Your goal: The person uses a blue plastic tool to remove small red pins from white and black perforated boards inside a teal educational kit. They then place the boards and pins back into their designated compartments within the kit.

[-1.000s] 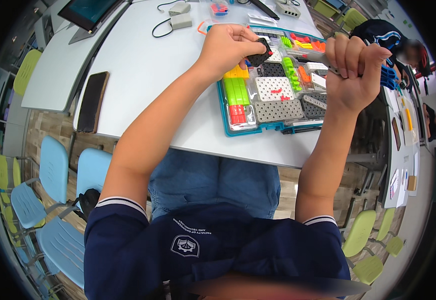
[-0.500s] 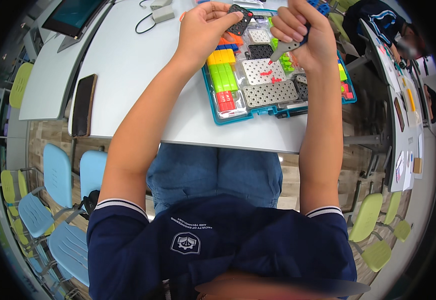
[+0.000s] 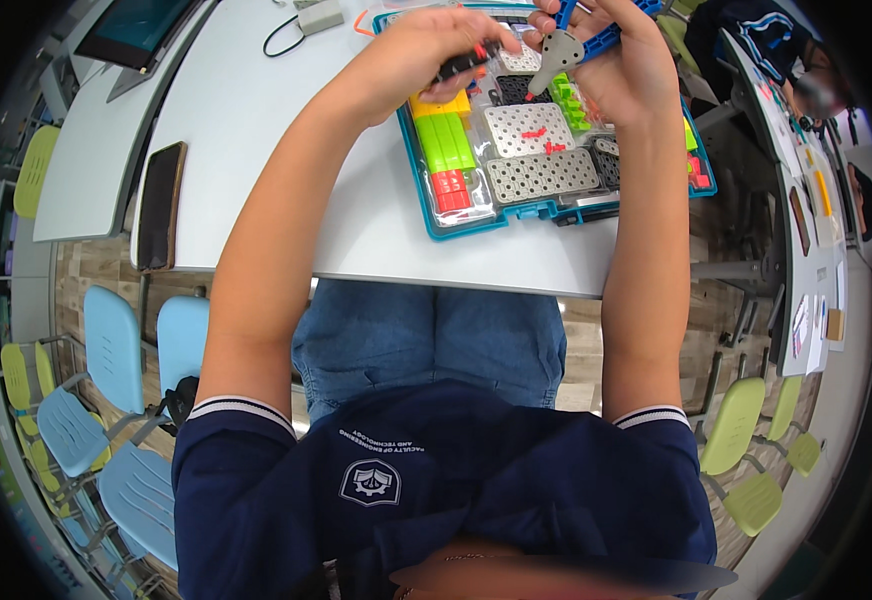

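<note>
My left hand [image 3: 396,62] is closed around a small black perforated plate [image 3: 462,64], seen nearly edge-on, with red pegs on its upper side. Facing it, my right hand [image 3: 628,88] grips pliers [image 3: 560,52] with a grey head and spread blue handles. A red peg [image 3: 529,97] shows at the tip of the pliers, which points down and left, apart from the plate. Both hands are above a teal-edged parts case [image 3: 476,229]. In the case, loose red pegs [image 3: 554,147] lie on a light grey perforated plate [image 3: 511,130].
The case holds yellow, green and red blocks [image 3: 444,140] and a longer grey plate [image 3: 546,176]. A phone [image 3: 162,205] lies at the table's left edge. Behind it are a laptop [image 3: 141,38] and a grey adapter [image 3: 318,16] with a cable. Blue chairs [image 3: 114,350] stand at left.
My left hand has turned the black plate from face-on to nearly edge-on and shifted slightly right. My right hand's fingers have loosened, the pliers have risen, and their blue handles now show spread.
</note>
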`<action>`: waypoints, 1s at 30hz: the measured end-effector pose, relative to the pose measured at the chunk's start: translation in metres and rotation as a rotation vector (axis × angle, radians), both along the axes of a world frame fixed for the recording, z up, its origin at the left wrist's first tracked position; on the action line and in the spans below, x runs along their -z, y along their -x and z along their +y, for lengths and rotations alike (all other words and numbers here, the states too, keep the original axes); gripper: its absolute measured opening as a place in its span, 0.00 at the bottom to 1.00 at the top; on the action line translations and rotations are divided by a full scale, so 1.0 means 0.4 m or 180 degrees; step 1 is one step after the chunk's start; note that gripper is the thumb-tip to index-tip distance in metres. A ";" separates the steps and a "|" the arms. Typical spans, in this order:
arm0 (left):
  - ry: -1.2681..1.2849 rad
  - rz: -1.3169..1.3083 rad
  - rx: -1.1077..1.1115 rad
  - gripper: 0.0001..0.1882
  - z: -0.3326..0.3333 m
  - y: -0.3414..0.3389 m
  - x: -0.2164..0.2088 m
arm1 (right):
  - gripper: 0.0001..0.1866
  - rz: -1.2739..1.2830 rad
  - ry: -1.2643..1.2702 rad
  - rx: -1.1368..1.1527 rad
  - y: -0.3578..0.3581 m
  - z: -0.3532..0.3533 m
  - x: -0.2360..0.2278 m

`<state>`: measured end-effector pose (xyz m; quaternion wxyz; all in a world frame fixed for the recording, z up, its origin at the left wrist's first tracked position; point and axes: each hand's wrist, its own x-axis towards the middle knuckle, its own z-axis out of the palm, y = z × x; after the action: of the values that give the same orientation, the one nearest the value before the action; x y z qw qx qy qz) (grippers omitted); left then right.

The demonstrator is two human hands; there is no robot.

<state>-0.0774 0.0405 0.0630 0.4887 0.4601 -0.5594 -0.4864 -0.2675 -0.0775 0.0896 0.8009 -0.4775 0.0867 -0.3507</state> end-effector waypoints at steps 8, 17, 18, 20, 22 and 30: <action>-0.0124 -0.0653 0.0085 0.13 0.003 0.072 0.026 | 0.20 -0.0416 -0.0295 -0.0394 0.004 -0.026 0.007; -0.0143 -0.0852 0.0016 0.11 0.002 0.079 0.044 | 0.18 -0.0448 -0.0392 -0.0174 0.022 -0.057 -0.002; -0.0196 -0.0869 -0.0015 0.12 0.004 0.081 0.038 | 0.18 -0.0462 -0.0386 -0.0195 0.023 -0.059 -0.002; -0.0414 -0.0956 -0.0034 0.14 0.012 0.076 0.020 | 0.19 -0.0491 -0.0377 -0.0233 0.022 -0.059 -0.001; -0.0623 -0.1069 -0.0085 0.15 0.021 0.074 0.002 | 0.19 -0.0459 -0.0430 -0.0316 0.018 -0.056 0.002; -0.0621 -0.1286 -0.0334 0.16 0.023 0.081 0.002 | 0.20 -0.0319 -0.0280 -0.0118 0.013 -0.037 -0.001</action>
<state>-0.1099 0.0496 0.0624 0.3446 0.6216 -0.5715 -0.4102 -0.2727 -0.0925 0.0899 0.8308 -0.4252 0.0529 -0.3552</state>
